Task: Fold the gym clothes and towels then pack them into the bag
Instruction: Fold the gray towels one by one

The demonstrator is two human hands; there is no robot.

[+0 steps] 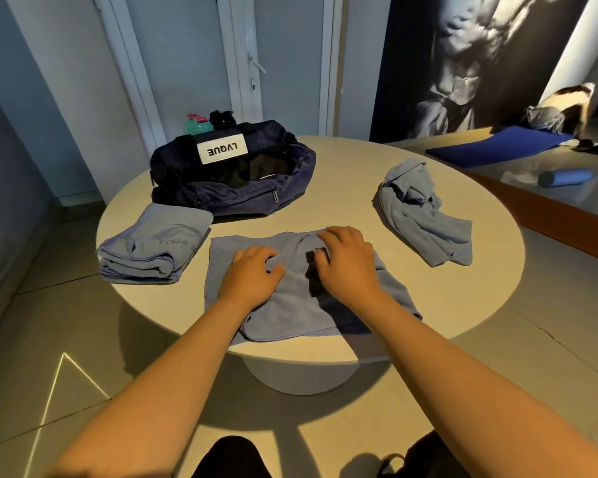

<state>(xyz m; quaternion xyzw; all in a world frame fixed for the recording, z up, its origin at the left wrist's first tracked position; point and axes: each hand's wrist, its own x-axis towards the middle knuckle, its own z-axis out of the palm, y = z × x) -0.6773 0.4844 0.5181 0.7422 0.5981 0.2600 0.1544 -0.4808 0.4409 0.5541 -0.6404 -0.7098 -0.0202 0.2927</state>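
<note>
Our forearms reach up from the bottom of the frame over the round table (pixel 463 305); at its upper left sits the navy bag (pixel 256 198), unzipped and gaping, with a teal bottle (pixel 197 125) and a black bottle (pixel 223 119) behind it; a folded towel (pixel 159 246) lies left of centre, just before the bag; a crumpled cloth (pixel 425 215) lies at right, well apart; at centre the blue top (pixel 290 305) lies spread, wrinkled, neckline away from us; our left hand (pixel 252 270) pinches a fold of it; our right hand (pixel 346 260) curls its fingers at the neckline, though whether it grips we cannot tell; both hands hide the top's middle.
</note>
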